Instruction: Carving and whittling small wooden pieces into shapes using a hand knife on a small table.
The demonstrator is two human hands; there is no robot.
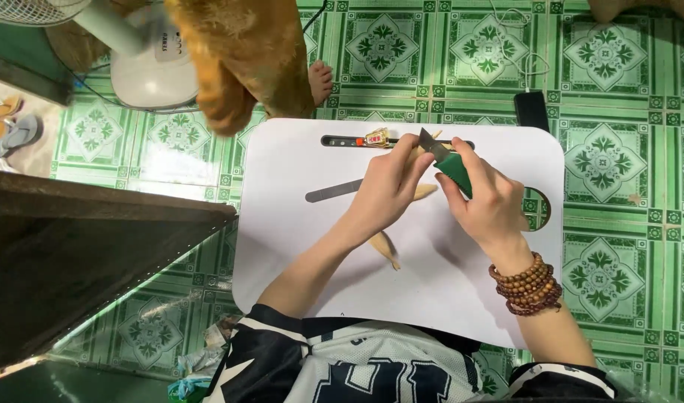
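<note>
Pinching a pale wooden piece (422,192) in the left hand (390,190), the right hand (491,201) clasped a green-handled knife (448,160), mid-whittling above the white table (297,246).

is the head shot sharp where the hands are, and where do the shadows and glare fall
Head view: the left hand and right hand with the green-handled knife look fairly sharp; soft shadows fall on the white lap table toward the person, under the forearms; light glints along the edge of the dark furniture at left; the tiled floor is evenly lit.
</note>
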